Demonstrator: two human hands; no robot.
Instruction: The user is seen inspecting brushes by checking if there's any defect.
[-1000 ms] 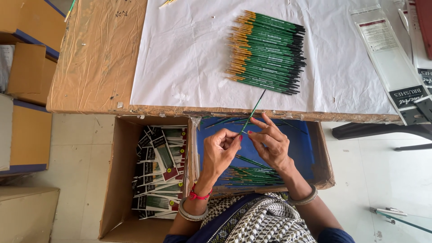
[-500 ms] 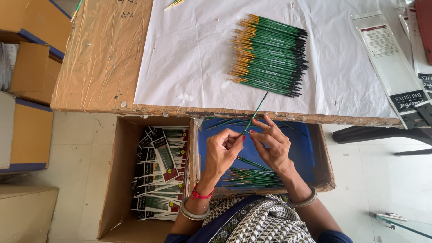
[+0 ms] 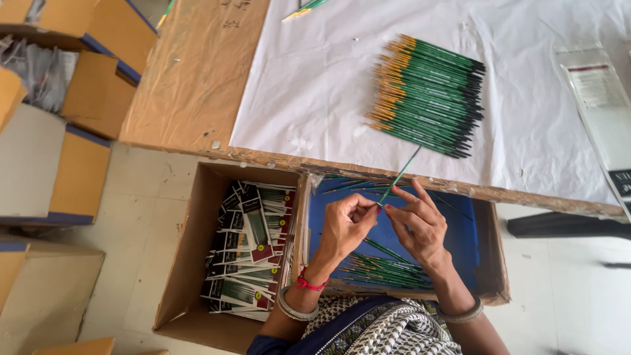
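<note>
My left hand [image 3: 345, 227] and my right hand [image 3: 417, 223] meet over a blue-lined tray [image 3: 460, 227] on my lap, both pinching the lower end of one thin green paintbrush [image 3: 399, 176] that slants up toward the table edge. More loose green brushes [image 3: 388, 266] lie in the tray under my hands. A neat row of green brushes with yellow ferrules and black ends [image 3: 427, 95] rests on white paper [image 3: 315, 85] on the table.
A cardboard box [image 3: 190, 263] left of my lap holds several packaged brush sets [image 3: 246, 246]. Brown cartons [image 3: 79, 164] stand on the floor at the left. A clear plastic sleeve [image 3: 601, 105] lies at the table's right. The table's taped brown top [image 3: 190, 79] shows beside the paper.
My hands keep the same brush between them and have barely shifted; the view has tilted slightly.
</note>
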